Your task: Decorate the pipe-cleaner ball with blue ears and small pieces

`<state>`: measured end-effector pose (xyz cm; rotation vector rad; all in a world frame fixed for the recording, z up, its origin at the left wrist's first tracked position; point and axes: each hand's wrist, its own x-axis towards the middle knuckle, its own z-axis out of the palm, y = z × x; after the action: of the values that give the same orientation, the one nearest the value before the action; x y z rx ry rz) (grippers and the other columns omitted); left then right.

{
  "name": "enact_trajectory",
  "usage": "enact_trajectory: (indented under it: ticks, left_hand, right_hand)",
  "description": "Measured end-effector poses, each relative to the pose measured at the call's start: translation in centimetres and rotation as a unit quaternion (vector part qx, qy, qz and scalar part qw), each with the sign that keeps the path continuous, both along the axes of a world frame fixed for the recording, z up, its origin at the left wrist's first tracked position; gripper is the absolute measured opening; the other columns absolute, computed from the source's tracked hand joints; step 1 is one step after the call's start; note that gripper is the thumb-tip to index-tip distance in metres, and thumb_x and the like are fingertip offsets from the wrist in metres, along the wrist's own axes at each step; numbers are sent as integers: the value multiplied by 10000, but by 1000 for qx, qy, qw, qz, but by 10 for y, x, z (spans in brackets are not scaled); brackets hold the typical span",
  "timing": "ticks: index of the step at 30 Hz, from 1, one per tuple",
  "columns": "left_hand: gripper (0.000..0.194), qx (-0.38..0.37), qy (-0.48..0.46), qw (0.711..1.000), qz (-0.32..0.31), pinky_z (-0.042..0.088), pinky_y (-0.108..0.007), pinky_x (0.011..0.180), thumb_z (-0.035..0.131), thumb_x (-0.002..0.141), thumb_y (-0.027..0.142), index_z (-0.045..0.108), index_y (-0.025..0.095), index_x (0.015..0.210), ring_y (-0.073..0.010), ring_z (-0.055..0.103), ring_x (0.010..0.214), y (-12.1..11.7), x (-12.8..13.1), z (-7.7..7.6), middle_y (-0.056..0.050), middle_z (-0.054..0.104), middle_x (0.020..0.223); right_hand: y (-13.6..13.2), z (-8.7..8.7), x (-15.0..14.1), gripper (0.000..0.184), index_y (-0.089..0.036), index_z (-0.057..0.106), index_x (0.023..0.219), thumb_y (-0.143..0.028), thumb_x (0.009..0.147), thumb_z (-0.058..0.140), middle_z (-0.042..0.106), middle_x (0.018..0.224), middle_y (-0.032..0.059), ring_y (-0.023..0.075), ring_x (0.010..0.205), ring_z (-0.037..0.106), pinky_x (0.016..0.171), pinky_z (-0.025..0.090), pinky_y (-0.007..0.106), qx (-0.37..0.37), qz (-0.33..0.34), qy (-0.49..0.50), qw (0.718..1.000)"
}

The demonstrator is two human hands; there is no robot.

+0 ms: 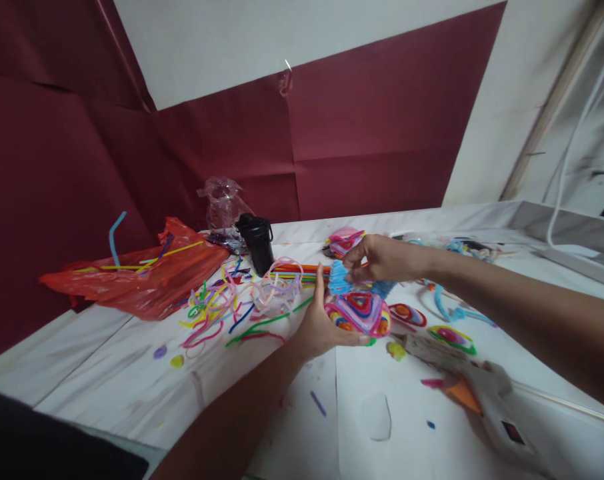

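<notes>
A person's left hand (316,328) cradled a pink craft piece (361,313) just above the table (117,380), its fingers spread wide around the near and left sides, apparently to steady it, while the right hand (375,260) worked close above. The right fingers were drawn together in a pinch on a fuzzy blue piece (339,279), seemingly to control it at the pink piece's far edge. A glue gun (495,393) lay at lower right with its nozzle toward the work, a placement that likely left it within reach. To the left, a tangle of coloured strips (239,307) spread beside a red plastic bag (142,290); yellow and blue strips lay across the bag, though whether inside its mouth could not be told. A lidded black bottle (257,245) hid its contents, and a crumpled clear bag (225,200) stood behind.
</notes>
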<state>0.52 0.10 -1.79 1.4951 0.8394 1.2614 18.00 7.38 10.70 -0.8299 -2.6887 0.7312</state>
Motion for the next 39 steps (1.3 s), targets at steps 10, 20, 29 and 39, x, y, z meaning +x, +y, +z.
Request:
enact_trajectory:
  ticks: [10,20,29,39]
  left_hand:
    - [1437,-3,50,998,39,245,-508,1182,942,423,202,48,357,1537,-330,325,1420,-3,1,6,-102,379,1524]
    - [1437,-30,-10,999,4,312,-526,1149,940,446,194,21,363,1538,-335,357,1407,-4,2,2,-117,347,1546]
    - [1470,-46,-30,999,-5,337,-527,1129,936,451,171,-46,371,1527,-315,430,1357,-2,1,1,-124,376,1523]
    - [1477,-39,-38,998,-6,354,-534,1120,945,433,180,-27,378,1528,-331,439,1350,-3,2,2,-126,370,1531]
  right_hand:
    - [-3,0,-7,157,-192,560,571,-297,680,517,543,564,-15,141,548,486,544,356,265,54,-13,-32,998]
    - [-10,3,-12,143,-195,501,538,-207,680,507,489,524,-34,139,556,475,550,330,267,98,-26,-52,993]
    - [-16,8,-13,149,-198,480,568,-178,709,523,485,543,-41,127,555,467,538,330,249,91,-41,-80,992]
    - [-13,11,-15,259,-166,639,764,-413,788,565,620,674,19,177,633,557,534,380,257,38,-35,-95,994]
